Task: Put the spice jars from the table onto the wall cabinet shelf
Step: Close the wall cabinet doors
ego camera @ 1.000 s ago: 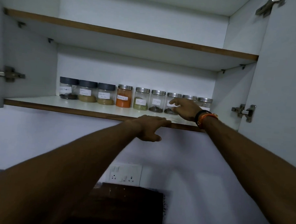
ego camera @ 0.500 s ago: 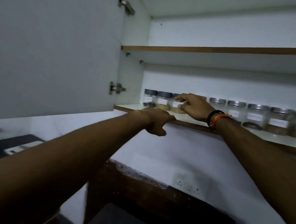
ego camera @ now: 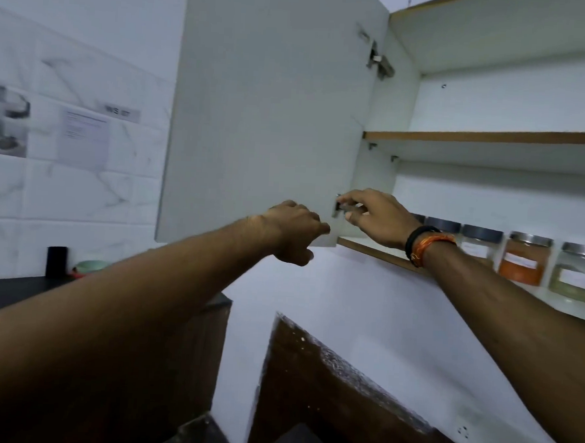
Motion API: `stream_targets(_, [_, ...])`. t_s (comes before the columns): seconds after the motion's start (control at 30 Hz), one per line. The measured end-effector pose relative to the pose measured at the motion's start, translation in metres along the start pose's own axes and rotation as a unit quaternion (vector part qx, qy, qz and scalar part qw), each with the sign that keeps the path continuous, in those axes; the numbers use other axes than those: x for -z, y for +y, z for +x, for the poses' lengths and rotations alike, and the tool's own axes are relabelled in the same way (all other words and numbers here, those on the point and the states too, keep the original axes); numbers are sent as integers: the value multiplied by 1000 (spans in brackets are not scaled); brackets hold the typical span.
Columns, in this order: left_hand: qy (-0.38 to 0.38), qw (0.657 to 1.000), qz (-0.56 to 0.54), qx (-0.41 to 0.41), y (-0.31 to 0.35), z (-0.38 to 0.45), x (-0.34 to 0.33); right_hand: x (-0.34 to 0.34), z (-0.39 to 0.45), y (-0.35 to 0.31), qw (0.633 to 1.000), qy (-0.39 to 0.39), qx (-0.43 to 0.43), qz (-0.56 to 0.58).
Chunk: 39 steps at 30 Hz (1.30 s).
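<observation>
A: Where are the spice jars [ego camera: 521,262]?

B: In a row on the lower shelf [ego camera: 381,251] of the wall cabinet, labels facing out. The leftmost ones are hidden behind the right wrist.

A: And the hands?

B: The left hand [ego camera: 292,233] is curled at the bottom corner of the open door [ego camera: 266,118]; its grip seems to be on the door edge, though the fingertips are hidden. The right hand [ego camera: 376,217] has its fingers bent near the lower hinge [ego camera: 339,208], holding no jar.

A: So the step is closing the door?

B: Likely. Best to draw the right hand clear of the hinge side first, then swing the door gently so nothing rattles.
</observation>
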State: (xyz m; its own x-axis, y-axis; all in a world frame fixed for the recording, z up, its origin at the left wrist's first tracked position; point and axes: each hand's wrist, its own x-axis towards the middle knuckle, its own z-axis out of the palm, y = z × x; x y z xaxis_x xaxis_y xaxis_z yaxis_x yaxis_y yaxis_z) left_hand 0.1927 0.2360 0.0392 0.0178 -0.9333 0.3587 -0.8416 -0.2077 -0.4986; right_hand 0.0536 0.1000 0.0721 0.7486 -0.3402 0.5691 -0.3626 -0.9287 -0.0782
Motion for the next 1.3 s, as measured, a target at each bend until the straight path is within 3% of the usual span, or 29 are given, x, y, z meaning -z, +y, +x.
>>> stream_targets(0.2, [48, 995, 73, 47, -67, -48, 6, -5, 47, -67, 998, 47, 44, 23])
stream_targets(0.47, [219, 955, 88, 179, -125, -102, -3, -15, 96, -154, 991, 110, 80, 16])
stream_targets(0.6, [251, 932, -60, 253, -144, -121, -17, -16, 116, -189, 984, 151, 92, 16])
stream_targets(0.77, [235, 865, -341, 283, -155, -130, -33, -15, 139, -224, 968, 222, 120, 1])
stream_targets(1.2, [275, 784, -509, 225, -159, -136, -47, -41, 154, -252, 956, 261, 116, -64])
stream_targets(1.3, [297, 753, -547, 213, -155, -141, -48, -39, 145, -250, 950, 281, 114, -73])
